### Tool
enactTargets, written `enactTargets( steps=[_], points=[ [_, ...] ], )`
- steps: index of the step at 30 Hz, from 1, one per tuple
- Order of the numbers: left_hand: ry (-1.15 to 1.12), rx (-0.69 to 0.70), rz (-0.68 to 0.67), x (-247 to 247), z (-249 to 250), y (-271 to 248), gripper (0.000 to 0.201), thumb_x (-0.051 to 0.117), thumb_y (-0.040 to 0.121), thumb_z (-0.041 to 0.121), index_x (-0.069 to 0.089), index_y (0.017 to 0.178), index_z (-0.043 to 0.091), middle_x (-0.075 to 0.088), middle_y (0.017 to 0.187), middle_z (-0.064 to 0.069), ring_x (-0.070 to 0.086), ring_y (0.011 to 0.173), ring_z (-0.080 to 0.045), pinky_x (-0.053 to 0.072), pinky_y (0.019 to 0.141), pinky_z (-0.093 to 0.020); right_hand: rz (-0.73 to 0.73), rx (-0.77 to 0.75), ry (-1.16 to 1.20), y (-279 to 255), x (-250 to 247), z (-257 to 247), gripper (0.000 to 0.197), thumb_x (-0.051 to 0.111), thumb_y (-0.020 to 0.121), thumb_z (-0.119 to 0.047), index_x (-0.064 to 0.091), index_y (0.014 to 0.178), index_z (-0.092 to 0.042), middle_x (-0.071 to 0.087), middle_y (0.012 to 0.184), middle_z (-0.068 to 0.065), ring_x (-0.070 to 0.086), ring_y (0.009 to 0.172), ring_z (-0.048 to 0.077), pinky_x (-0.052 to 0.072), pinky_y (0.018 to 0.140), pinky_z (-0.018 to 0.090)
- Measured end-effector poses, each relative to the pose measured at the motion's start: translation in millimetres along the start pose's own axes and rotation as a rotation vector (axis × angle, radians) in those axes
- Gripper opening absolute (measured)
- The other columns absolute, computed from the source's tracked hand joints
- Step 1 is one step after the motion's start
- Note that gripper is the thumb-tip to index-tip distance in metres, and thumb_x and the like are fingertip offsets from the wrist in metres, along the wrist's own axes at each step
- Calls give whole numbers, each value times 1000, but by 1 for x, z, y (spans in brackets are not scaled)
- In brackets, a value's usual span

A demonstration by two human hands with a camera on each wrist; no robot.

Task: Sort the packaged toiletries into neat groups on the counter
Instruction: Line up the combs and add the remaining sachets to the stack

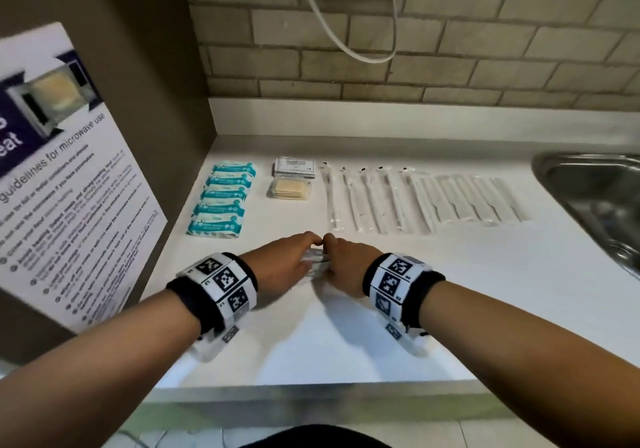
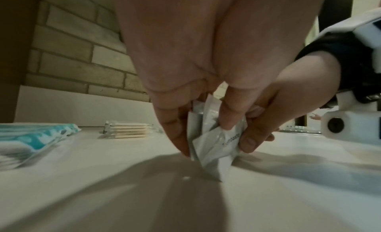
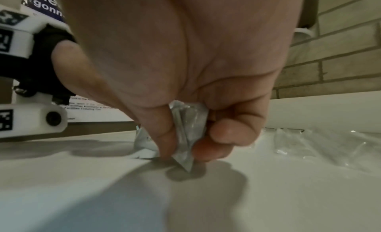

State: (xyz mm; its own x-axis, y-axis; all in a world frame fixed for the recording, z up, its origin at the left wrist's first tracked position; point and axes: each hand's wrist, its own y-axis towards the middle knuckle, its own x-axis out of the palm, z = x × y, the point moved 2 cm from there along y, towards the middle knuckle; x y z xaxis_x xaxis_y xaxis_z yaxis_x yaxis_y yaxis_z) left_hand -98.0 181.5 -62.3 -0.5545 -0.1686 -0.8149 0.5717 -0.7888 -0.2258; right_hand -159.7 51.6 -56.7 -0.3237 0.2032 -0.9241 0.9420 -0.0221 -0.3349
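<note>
Both hands meet over a small bunch of white sachets [image 1: 317,263] standing on edge on the white counter [image 1: 346,336]. My left hand [image 1: 287,264] pinches the sachets [image 2: 214,147] between thumb and fingers. From the other side my right hand [image 1: 346,264] grips the same sachets [image 3: 185,134]. Behind them lie sorted rows: teal-and-white packets [image 1: 225,198], a stack of printed white sachets [image 1: 295,167] above wrapped tan pieces [image 1: 290,189], wrapped toothbrushes [image 1: 367,198] and clear wrapped combs [image 1: 471,200].
A steel sink [image 1: 595,198] is sunk into the counter at the right. A brown side panel with a microwave guidelines poster [image 1: 69,177] closes the left. A tiled wall [image 1: 450,49] with a hanging white cable [image 1: 346,39] stands behind. The counter's front edge [image 1: 311,392] is near me.
</note>
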Motion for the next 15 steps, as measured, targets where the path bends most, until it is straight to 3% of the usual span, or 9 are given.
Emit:
enactTargets(
  steps=[3,5,9,11,15],
  points=[
    [268,-34,-68,7,-2,-9,42,45,99,36,41,137,22,47,126,-6,47,115,-28,41,97,-42,-13,8,-39,-5,7,-5,30,49,94,-24,36,117,-9,52,106,9,55,77,28,38,65,35],
    [354,-83,-86,9,-2,-13,46,42,99,41,34,141,23,41,128,-8,50,111,-32,42,94,-42,-13,11,-11,-9,8,-8,31,49,93,-25,35,116,-8,45,99,7,50,72,26,37,65,35],
    [272,-168,-85,16,6,-6,41,41,101,26,36,139,11,41,134,-16,57,108,-33,43,83,-34,-11,-14,145,-11,6,-11,31,51,90,-19,34,113,-8,44,99,7,52,73,27,42,65,37],
    [260,-171,-57,19,11,-2,38,42,100,20,40,135,6,43,135,-19,57,109,-33,41,78,-32,-26,-10,175,-10,5,-11,34,54,87,-19,36,115,-9,47,108,9,57,80,29,48,72,41],
    [208,-179,-76,18,11,-4,37,44,96,16,42,132,9,39,125,-13,60,94,-31,42,76,-33,-5,-7,160,-3,3,-3,34,56,87,-23,45,117,-9,44,112,10,54,79,25,44,72,36]
  ],
)
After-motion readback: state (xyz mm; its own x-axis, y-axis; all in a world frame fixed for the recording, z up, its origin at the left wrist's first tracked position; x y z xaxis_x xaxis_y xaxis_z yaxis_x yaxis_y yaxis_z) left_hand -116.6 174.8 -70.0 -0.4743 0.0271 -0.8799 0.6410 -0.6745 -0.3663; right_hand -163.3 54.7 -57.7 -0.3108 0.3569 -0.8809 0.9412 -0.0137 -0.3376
